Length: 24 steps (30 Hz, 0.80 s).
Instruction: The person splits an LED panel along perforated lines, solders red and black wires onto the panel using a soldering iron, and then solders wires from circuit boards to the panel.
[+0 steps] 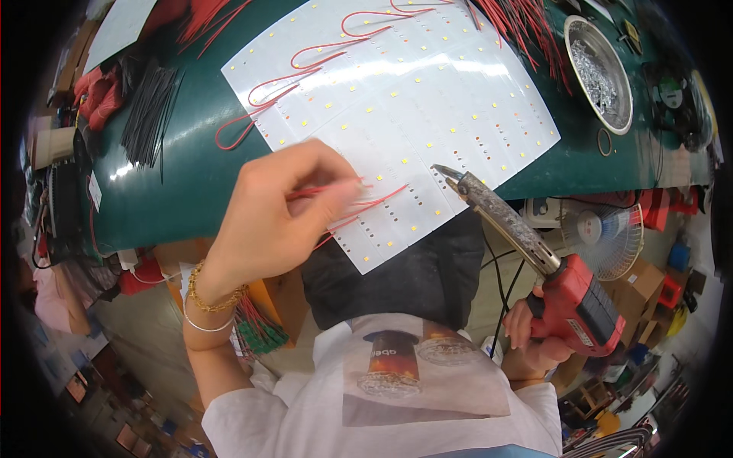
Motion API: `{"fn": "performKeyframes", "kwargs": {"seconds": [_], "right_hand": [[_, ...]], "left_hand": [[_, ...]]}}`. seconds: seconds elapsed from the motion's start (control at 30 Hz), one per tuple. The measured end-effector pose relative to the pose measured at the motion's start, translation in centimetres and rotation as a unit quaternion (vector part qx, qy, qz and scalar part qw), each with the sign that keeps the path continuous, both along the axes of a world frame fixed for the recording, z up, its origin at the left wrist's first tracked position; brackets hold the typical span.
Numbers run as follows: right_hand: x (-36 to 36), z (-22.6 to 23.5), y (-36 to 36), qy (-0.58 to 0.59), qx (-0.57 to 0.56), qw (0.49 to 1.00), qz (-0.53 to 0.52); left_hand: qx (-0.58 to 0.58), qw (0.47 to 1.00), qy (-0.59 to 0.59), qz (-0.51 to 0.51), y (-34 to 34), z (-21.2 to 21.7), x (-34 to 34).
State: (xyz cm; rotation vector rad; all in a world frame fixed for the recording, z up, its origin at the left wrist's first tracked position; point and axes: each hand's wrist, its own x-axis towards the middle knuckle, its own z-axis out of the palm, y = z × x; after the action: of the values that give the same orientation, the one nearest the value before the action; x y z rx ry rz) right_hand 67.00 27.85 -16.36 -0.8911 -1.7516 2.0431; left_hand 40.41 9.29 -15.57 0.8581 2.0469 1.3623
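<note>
A white LED circuit board panel (359, 99), dotted with small yellow chips, lies on the green table and reaches over its near edge. Red wires looped at the far left of the panel end on it. My left hand (263, 210) is closed around several short red wires (379, 200) above the panel's near left part. The fingertips are slightly blurred by motion. At the lower right, my right hand (527, 332) grips the red handle of a soldering gun (584, 309). Its metal tip points up and left, over the panel; I cannot tell whether it touches.
Black wires (149, 111) lie on the green table (195, 172) at left. Bundled red wires (527, 30) and a metal bowl (599, 72) of small silvery bits stand at far right. A white fan (599, 233) is below the table's right side. Another person (65, 298) appears at left.
</note>
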Motion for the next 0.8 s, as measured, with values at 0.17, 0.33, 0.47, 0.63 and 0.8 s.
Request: {"fn": "performKeyframes", "kwargs": {"seconds": [0.17,0.33,0.47,0.63,0.8], "right_hand": [[0.0,-0.2,0.3,0.024,-0.024,0.999,-0.020],[0.0,0.2,0.5,0.008,-0.032,0.999,-0.025],[0.4,-0.2,0.5,0.025,-0.035,0.999,-0.005],[0.3,-0.2,1.0,-0.026,-0.019,0.998,0.060],[0.9,-1.4,0.8,0.092,-0.050,0.994,0.027]], "left_hand": [[-0.005,0.999,0.033,0.018,2.7,1.2,0.1],[0.003,0.986,0.168,0.001,4.9,0.0,1.4],[0.013,0.976,0.218,0.009,4.7,-0.8,1.8],[0.012,0.971,0.240,0.010,4.8,-0.9,1.7],[0.014,0.969,0.246,0.031,4.9,-1.1,2.0]]}}
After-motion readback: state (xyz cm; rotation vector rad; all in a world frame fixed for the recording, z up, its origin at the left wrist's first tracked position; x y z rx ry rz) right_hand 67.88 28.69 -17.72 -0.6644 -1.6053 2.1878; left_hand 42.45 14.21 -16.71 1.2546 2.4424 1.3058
